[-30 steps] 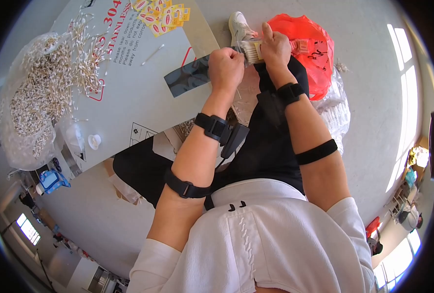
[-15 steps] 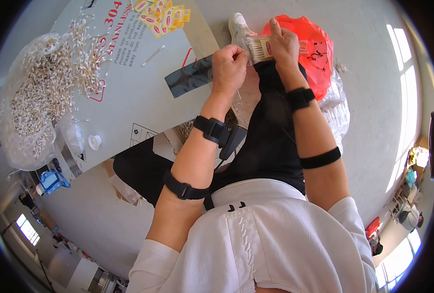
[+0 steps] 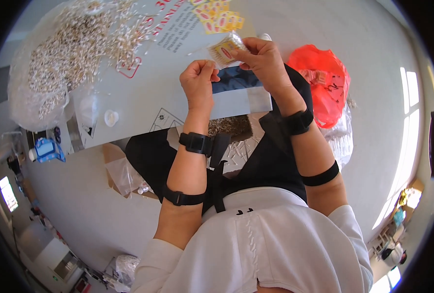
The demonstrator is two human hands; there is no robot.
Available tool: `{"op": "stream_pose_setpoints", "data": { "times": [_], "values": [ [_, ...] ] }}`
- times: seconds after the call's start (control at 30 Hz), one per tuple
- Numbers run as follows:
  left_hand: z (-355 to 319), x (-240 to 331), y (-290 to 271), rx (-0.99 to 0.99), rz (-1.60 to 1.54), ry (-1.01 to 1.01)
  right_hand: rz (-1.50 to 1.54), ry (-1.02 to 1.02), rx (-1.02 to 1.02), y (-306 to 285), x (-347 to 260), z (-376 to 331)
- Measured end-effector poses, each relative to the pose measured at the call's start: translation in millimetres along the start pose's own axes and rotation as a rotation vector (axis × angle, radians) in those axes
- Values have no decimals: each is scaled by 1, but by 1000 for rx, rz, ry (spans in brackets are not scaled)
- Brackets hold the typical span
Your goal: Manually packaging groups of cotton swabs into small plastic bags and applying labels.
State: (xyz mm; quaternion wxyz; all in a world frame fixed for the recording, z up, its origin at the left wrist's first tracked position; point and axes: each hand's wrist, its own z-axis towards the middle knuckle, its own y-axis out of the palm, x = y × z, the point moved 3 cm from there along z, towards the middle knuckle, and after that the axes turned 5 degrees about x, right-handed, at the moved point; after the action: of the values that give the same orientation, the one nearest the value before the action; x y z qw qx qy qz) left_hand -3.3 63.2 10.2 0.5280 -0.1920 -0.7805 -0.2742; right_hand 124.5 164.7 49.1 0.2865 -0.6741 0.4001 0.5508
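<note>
My right hand (image 3: 267,63) grips a small clear pack of cotton swabs (image 3: 225,51) with a yellow card inside, thumb on its face. The pack is tilted above the table's right part. Close to the pack's lower left corner, my left hand (image 3: 198,85) is closed in a pinch. Whatever its fingertips hold is too small or hidden to tell. A dark film-like strip (image 3: 239,79) lies on the tabletop (image 3: 163,73) below the hands. Several yellow cards (image 3: 220,15) lie scattered at the far edge.
A big clear bag spilling loose cotton swabs (image 3: 65,58) covers the table's left. A small white round cap (image 3: 111,118) sits near the front edge, and a blue-and-white pack (image 3: 49,150) at the left corner. An open red plastic bag (image 3: 319,80) holding packs stands beyond my right forearm.
The cotton swab pack and both hands have moved left from beside the red bag to over the table. My left hand has come down and away from the pack's end. The whole view has turned.
</note>
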Motion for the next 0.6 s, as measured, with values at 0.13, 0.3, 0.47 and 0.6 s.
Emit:
{"op": "stream_pose_setpoints", "data": {
  "times": [0.13,0.3,0.47,0.6],
  "values": [
    [17,17,-49,267,487,339,-230,-222,-12,45,7,13],
    [28,80,-52,-91,540,666,-513,-432,-32,79,-6,11],
    [44,82,-60,-188,473,609,-353,-407,-80,88,2,20],
    [45,82,-65,-164,508,664,-155,-406,-50,85,6,27]
  ]
}}
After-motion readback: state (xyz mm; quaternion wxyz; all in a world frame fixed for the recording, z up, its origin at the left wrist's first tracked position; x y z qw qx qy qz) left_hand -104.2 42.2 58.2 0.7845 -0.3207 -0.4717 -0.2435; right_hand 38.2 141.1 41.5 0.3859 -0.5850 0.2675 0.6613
